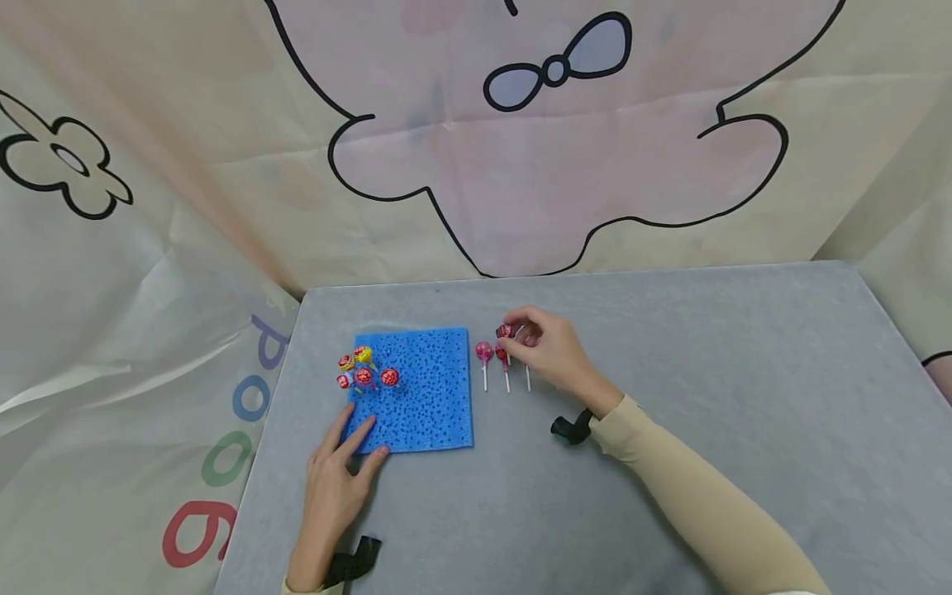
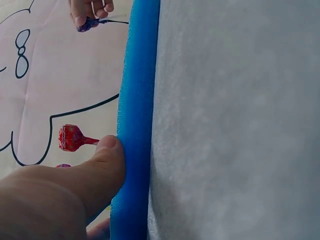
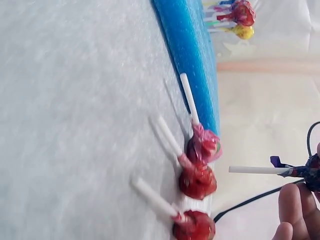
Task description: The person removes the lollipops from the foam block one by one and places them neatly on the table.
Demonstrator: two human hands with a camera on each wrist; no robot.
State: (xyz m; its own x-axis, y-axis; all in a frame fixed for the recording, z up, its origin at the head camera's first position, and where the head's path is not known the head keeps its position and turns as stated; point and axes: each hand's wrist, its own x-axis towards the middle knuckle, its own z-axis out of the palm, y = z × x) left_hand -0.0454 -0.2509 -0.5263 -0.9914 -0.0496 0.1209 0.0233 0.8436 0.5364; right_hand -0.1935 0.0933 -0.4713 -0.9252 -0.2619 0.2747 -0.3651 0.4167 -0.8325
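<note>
A blue speckled foam block (image 1: 431, 405) lies on the grey table, and several wrapped lollipops (image 1: 364, 376) stand upright in its left part, sticks down. My left hand (image 1: 335, 487) rests at the block's lower left corner, fingers spread along its edge; the left wrist view shows the thumb (image 2: 107, 162) against its side. To the right of the block, my right hand (image 1: 554, 351) pinches a dark-wrapped lollipop (image 3: 311, 172) by its head, held above the table with its stick free. Below it lie a pink lollipop (image 3: 205, 145) and two red ones (image 3: 197, 180), partly covered by the hand in the head view.
The grey table (image 1: 669, 347) stretches to the right. Printed cloth (image 1: 521, 165) hangs behind it and along the left. Black straps (image 1: 571, 430) sit at both wrists.
</note>
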